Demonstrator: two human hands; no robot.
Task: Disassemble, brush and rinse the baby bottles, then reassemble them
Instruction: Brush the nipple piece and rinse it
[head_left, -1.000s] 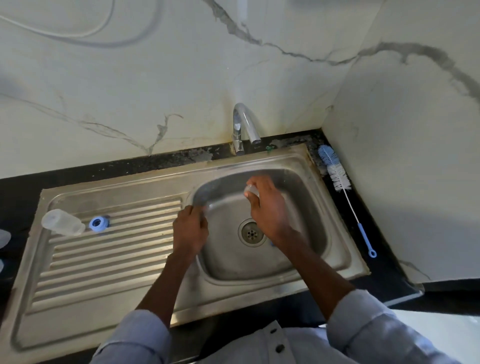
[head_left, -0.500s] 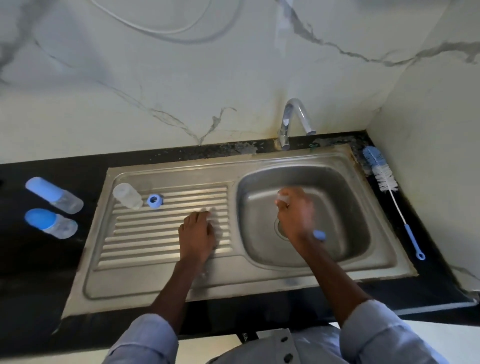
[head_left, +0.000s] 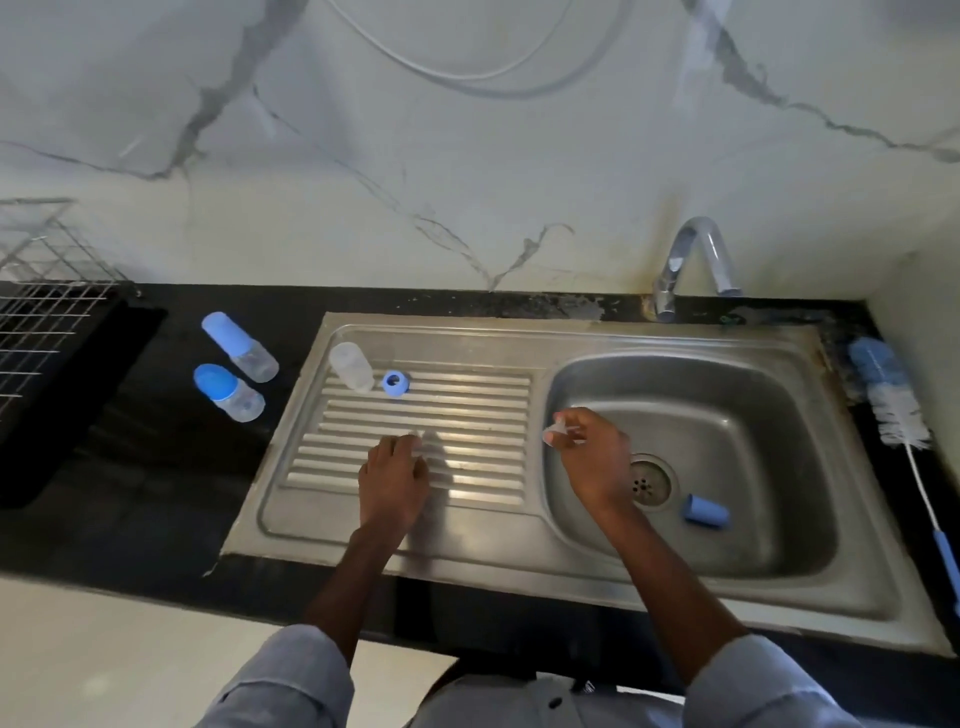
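I see right hand (head_left: 592, 457) over basin, pinching clear teat (head_left: 555, 429). Left hand (head_left: 395, 480) fingers curled on drainboard (head_left: 467, 415); grip there, cannot tell. Blue cap (head_left: 705, 511) beside drain. Open bottle (head_left: 351, 365), blue ring (head_left: 396, 383) on drainboard. Two capped bottles (head_left: 236, 369) on black tabletop (head_left: 156, 467). Brush (head_left: 891, 400) right of sink. Marble wall behind.

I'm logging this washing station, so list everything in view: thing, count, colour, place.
assembled baby bottles: 2, clear with blue caps, lying on black counter left of sink
bottle body: 1, clear, drainboard
collar ring: 1, blue, drainboard
cap: 1, blue, in basin
bottle brush: 1, blue and white, counter right of sink
tap: 1, chrome, behind basin
wire rack: 1, far left
left hand: on drainboard, holding small clear part
right hand: pinching clear nipple
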